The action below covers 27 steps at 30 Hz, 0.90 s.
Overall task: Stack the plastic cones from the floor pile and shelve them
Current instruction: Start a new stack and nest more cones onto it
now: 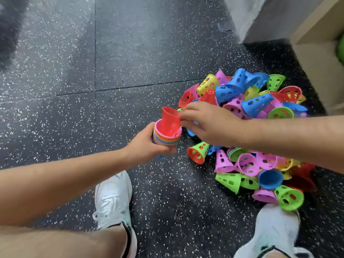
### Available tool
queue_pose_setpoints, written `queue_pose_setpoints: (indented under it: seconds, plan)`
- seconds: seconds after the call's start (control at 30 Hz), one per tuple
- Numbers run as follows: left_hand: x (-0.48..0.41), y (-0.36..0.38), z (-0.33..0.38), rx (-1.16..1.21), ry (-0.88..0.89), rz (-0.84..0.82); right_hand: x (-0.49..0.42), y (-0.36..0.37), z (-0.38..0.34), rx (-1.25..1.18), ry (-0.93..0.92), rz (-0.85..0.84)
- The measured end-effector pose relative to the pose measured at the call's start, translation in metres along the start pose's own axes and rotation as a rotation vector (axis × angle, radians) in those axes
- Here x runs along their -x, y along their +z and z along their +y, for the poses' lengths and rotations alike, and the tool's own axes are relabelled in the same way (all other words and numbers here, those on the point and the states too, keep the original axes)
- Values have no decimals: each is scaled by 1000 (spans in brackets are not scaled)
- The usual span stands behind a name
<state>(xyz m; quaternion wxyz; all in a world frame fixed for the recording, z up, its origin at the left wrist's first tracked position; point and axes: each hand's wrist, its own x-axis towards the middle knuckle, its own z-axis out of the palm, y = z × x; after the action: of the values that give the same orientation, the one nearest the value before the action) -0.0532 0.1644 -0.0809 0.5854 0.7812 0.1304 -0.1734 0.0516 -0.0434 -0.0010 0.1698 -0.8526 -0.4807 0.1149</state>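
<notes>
Pinching a red cone [169, 122] tilted into the stack [165, 139], the right hand [208, 123] is risking a jam, while the left hand [147, 146] is gripping the stack.

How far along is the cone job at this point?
Done: a stack of nested cones sits in the left hand. In hand: the right hand holds a red cone partly inside its top. Left: a big pile on the floor, then shelving.

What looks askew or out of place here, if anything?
The red cone pinched by the right hand sits tilted in the stack held by the left hand, not fully nested. The pile on the floor is jumbled.
</notes>
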Motion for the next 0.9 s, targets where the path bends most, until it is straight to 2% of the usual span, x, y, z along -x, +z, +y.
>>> queue_pose_setpoints:
  seconds: [0.1,0.33,0.47,0.57,0.67,0.9]
  plan:
    - [5,14,3,-1,0,-30,25,9,1,15,41,-38]
    - [32,34,-3,-42,-3,-31,67,11,-4,19,-6,-143]
    - [41,30,-6,-60,-29,-33,75,16,9,214,-86,-281]
    - [43,27,-7,-69,-50,-34,77,29,25,405,-89,-483]
    - [44,28,-7,-76,-62,-33,71,37,37,550,-171,-639]
    - [40,31,-9,-55,-82,-53,48,53,43,727,-431,-780]
